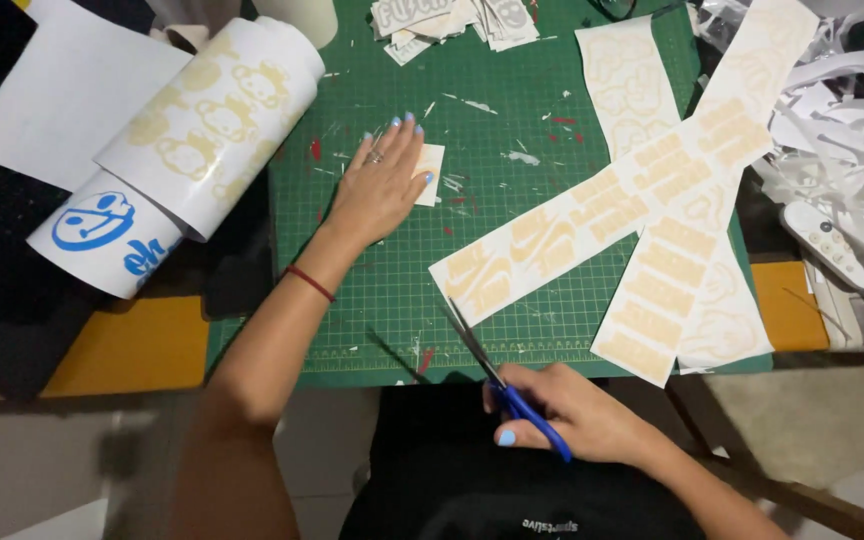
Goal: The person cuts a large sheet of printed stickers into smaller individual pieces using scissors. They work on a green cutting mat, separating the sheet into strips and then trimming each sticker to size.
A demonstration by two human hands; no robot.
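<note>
**A:** ok so what's on the table (127, 345)? Biggest stuff first pls.

**B:** Biggest is the green cutting mat (392, 300) with the grid, covering the middle. Then on the left there's a fat white vinyl roll (202, 125) with pale yellow cartoon shapes on it, lying on a roll with blue print (102, 235), plus a plain white sheet (47, 95) further left. Right half of the mat has long sticker strips (642, 200), white backing with cream shapes, fanned out and overlapping. Far right is a messy heap of white offcuts (842, 130) with a white remote (832, 245) lying on it. A stack of cut stickers (452, 20) sits at the far edge.

**A:** and the hands?

**B:** Left hand (382, 185) lies flat on the mat, fingers (402, 135) spread and open, not gripping. A small cut sticker piece (432, 170) is tucked under the thumb side, poking out to the right of the hand, so it's touching, pinned down rather than held.

**A:** right one?

**B:** Right hand (572, 410) is at the near edge, fingers curled closed through the blue handles of the scissors (497, 375). The blades point away, up-left, with the tip just beside the near end of the lowest strip.
</note>
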